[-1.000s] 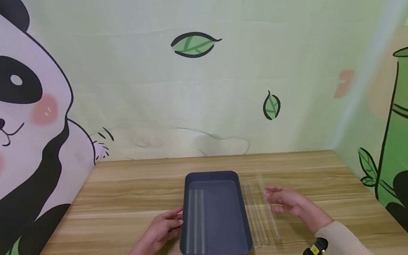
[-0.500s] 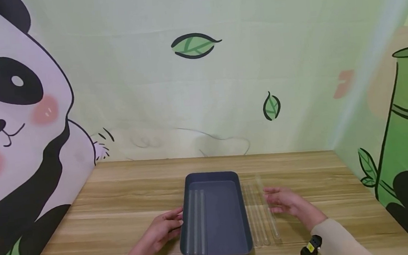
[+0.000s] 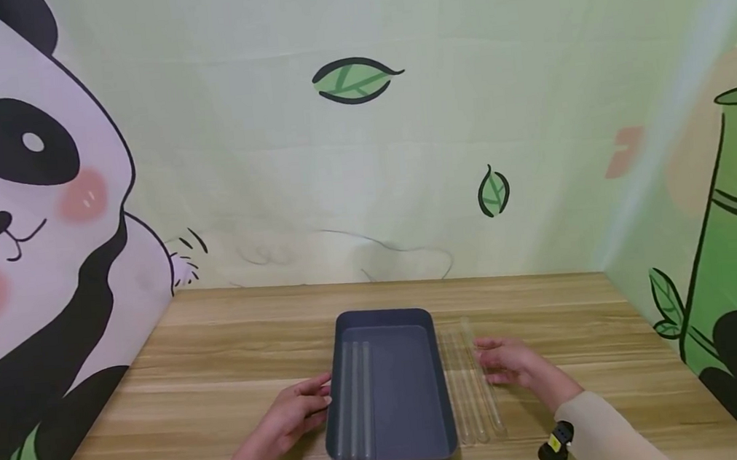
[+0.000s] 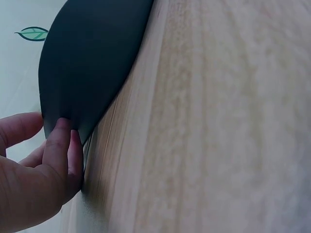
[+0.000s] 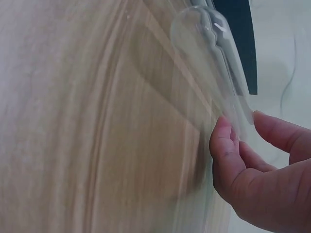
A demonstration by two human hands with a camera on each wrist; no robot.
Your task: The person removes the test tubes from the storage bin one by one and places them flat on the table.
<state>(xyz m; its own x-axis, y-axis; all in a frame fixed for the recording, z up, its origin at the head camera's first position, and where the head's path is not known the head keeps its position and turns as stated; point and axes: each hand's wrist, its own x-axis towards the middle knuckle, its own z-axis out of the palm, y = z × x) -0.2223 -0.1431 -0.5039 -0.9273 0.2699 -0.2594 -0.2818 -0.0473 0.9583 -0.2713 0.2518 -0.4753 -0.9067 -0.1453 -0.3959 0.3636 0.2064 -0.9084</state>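
A dark blue rectangular tray [image 3: 411, 394] lies on the table, with three clear test tubes [image 3: 355, 406] side by side along its left part. My left hand [image 3: 295, 413] is at the tray's left side. In the left wrist view its fingertips touch the outer wall [image 4: 92, 58], thumb tip at the rim. To the right of the tray, my right hand [image 3: 515, 363] pinches a clear test tube [image 3: 494, 409] between thumb and fingers. The right wrist view shows this tube's rounded end [image 5: 194, 29] toward the camera. Two more clear tubes [image 3: 481, 428] lie between it and the tray.
The wood-grain table [image 3: 240, 343] runs back to a printed fabric backdrop [image 3: 363, 172] with a panda, leaves and bamboo. A small black device [image 3: 555, 449] with a yellow mark is at the right sleeve [image 3: 606, 428].
My right hand and forearm have shifted slightly left, and the pinched test tube has moved a little toward the tray with them. The left hand and the tray look unchanged.
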